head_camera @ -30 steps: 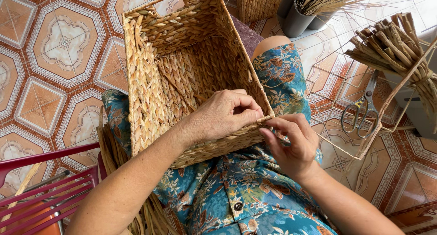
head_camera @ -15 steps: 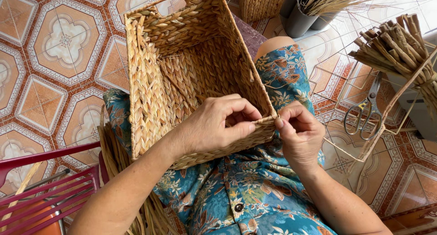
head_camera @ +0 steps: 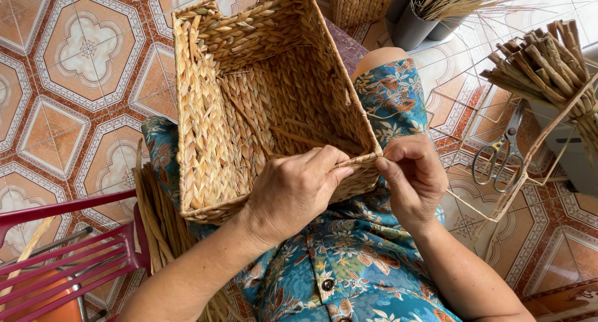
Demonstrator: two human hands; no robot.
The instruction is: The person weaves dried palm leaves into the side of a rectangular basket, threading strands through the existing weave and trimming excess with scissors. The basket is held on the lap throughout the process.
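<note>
A rectangular woven straw basket [head_camera: 205,116] rests on my lap, its open side facing the camera. My left hand [head_camera: 293,191] grips the near rim of the basket, fingers curled over the edge. My right hand [head_camera: 411,178] pinches a straw strand [head_camera: 364,160] at the near right corner of the rim, right next to the left fingertips. Both hands touch the basket.
Scissors [head_camera: 498,153] lie on a wire frame [head_camera: 498,210] at right. Bundled straw stalks [head_camera: 548,60] lean at the far right. A red plastic chair [head_camera: 68,253] stands at lower left, with loose straw strips [head_camera: 159,216] beside my leg. Grey pots [head_camera: 411,23] hold dry grass above.
My right hand has lifted from below the rim up to the basket's near right corner, now pinching the strand there. The left hand stays on the rim.
</note>
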